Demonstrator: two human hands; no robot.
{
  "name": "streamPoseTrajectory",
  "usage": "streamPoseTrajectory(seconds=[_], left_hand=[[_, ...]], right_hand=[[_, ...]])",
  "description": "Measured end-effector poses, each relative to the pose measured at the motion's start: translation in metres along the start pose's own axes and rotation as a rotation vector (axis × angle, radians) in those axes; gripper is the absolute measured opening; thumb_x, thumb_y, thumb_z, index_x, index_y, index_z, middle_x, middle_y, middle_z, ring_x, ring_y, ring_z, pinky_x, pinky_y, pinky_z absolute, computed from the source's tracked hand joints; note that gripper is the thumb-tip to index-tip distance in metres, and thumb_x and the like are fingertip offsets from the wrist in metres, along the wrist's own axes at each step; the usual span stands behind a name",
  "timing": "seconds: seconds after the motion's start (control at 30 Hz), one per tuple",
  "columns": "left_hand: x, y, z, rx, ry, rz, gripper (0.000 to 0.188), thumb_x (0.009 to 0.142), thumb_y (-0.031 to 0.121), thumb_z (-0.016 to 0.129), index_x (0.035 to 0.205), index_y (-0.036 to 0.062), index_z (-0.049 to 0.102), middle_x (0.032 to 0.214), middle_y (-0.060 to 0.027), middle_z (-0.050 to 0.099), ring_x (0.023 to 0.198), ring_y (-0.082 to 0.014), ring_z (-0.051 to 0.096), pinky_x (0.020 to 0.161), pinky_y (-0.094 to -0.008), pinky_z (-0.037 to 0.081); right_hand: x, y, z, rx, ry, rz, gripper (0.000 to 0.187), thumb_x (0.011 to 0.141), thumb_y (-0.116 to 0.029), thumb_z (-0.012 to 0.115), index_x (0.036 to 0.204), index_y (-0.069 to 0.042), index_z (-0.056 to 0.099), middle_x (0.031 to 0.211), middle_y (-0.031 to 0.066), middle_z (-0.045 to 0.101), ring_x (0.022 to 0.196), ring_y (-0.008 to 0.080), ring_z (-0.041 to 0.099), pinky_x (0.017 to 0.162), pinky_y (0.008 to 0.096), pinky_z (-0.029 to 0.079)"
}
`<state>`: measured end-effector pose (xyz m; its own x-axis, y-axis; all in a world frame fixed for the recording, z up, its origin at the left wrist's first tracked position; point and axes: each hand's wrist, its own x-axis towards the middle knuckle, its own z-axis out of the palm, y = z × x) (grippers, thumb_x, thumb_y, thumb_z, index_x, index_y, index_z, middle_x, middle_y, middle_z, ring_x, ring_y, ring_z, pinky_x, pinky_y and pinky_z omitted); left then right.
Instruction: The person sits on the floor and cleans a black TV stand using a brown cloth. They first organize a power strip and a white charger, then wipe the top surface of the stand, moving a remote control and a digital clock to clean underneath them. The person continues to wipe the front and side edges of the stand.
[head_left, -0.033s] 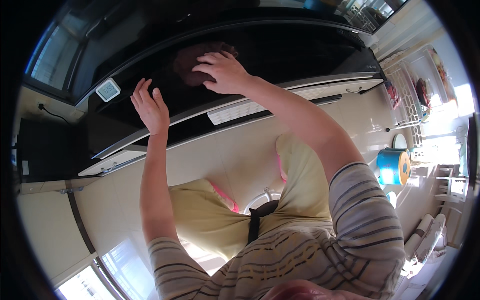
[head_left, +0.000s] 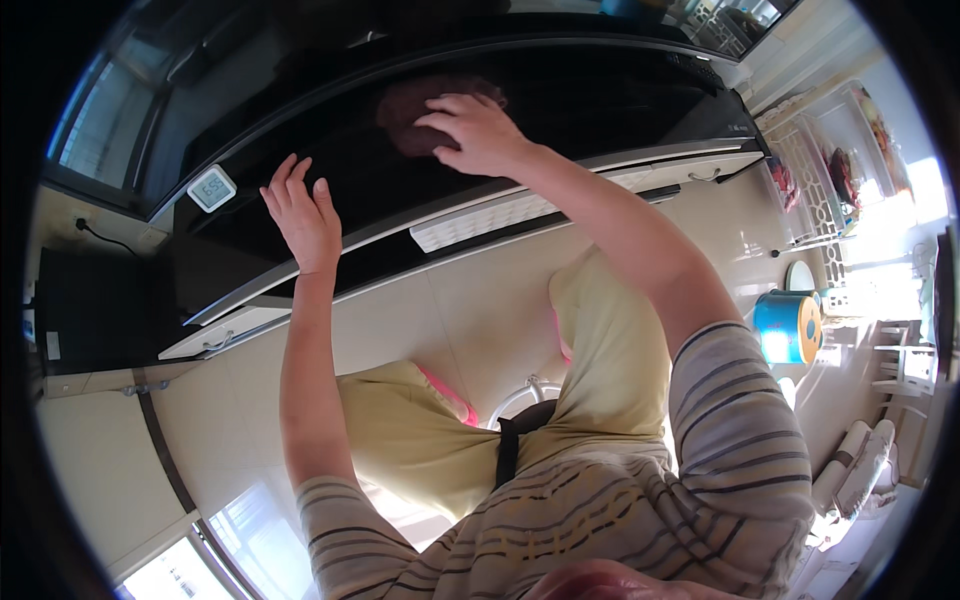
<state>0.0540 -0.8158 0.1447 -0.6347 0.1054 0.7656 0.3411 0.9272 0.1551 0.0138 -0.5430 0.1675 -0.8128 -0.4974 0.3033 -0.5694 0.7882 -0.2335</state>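
Note:
A dark brown cloth [head_left: 408, 112] lies bunched on the glossy black top of a long low cabinet [head_left: 610, 110]. My right hand [head_left: 482, 135] rests on the cloth's right part, fingers spread and pressing down, not wrapped round it. Part of the cloth is hidden under that hand. To the left, my left hand [head_left: 305, 220] is open with its fingers apart, over the cabinet top near its front edge, and nothing is in it. Close by it, a small white digital clock [head_left: 211, 188] stands on the cabinet top.
A dark glossy screen [head_left: 330, 60] stands along the cabinet's back. White drawers [head_left: 235, 330] front the cabinet. Clear plastic bins [head_left: 860, 140] and a blue round stool [head_left: 788, 328] are at the right. A black cord [head_left: 105, 232] hangs from a wall socket at the left.
My right hand and the brown cloth under it have slid to the right along the cabinet top. My left hand has stayed in almost the same place.

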Motion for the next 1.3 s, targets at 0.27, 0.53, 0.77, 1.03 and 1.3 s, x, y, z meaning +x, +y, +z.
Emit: streamPoseTrajectory(seconds=[0.27, 0.53, 0.77, 1.03, 1.3], left_hand=[[0.021, 0.077, 0.032, -0.128, -0.147, 0.207, 0.035, 0.098, 0.027, 0.047, 0.128, 0.0086, 0.047, 0.134, -0.0111, 0.045, 0.128, -0.0310, 0.040, 0.113, -0.0565, 0.020], [0.021, 0.075, 0.036, -0.145, -0.161, 0.152, 0.033, 0.101, 0.031, 0.041, 0.121, 0.0074, 0.052, 0.133, -0.0118, 0.046, 0.128, -0.0312, 0.041, 0.112, -0.0560, 0.022], [0.019, 0.072, 0.037, -0.140, -0.212, 0.128, 0.028, 0.097, 0.024, 0.050, 0.120, 0.0083, 0.053, 0.134, -0.0111, 0.044, 0.127, -0.0312, 0.041, 0.112, -0.0561, 0.023], [0.024, 0.086, 0.036, -0.101, -0.198, 0.172, 0.025, 0.096, 0.023, 0.053, 0.116, 0.0081, 0.056, 0.133, -0.0103, 0.045, 0.126, -0.0307, 0.042, 0.111, -0.0567, 0.024], [0.018, 0.081, 0.037, -0.101, -0.148, 0.132, 0.025, 0.099, 0.025, 0.047, 0.112, 0.0071, 0.058, 0.130, -0.0104, 0.048, 0.122, -0.0308, 0.047, 0.110, -0.0548, 0.027]], right_hand=[[-0.049, 0.153, -0.038, -0.265, 0.024, 0.492, 0.058, 0.088, -0.047, 0.052, 0.138, -0.020, 0.045, 0.149, 0.0072, 0.035, 0.141, 0.0264, 0.027, 0.114, 0.0494, 0.022], [-0.030, 0.223, -0.051, -0.241, 0.090, 0.781, 0.066, 0.092, -0.065, 0.032, 0.141, -0.023, 0.044, 0.149, 0.0103, 0.036, 0.140, 0.0316, 0.027, 0.110, 0.0589, 0.023], [-0.075, 0.205, -0.053, -0.257, 0.148, 0.644, 0.047, 0.090, -0.046, 0.054, 0.131, -0.023, 0.054, 0.140, 0.0085, 0.045, 0.131, 0.0322, 0.039, 0.105, 0.0531, 0.035], [-0.120, 0.215, -0.067, -0.216, 0.292, 0.643, 0.039, 0.086, -0.038, 0.061, 0.121, -0.021, 0.059, 0.129, 0.0043, 0.053, 0.119, 0.0310, 0.048, 0.097, 0.0525, 0.040], [-0.129, 0.125, -0.039, -0.460, 0.342, 0.547, 0.038, 0.083, -0.033, 0.064, 0.118, -0.021, 0.059, 0.115, 0.0060, 0.051, 0.108, 0.0283, 0.046, 0.081, 0.0482, 0.044]])
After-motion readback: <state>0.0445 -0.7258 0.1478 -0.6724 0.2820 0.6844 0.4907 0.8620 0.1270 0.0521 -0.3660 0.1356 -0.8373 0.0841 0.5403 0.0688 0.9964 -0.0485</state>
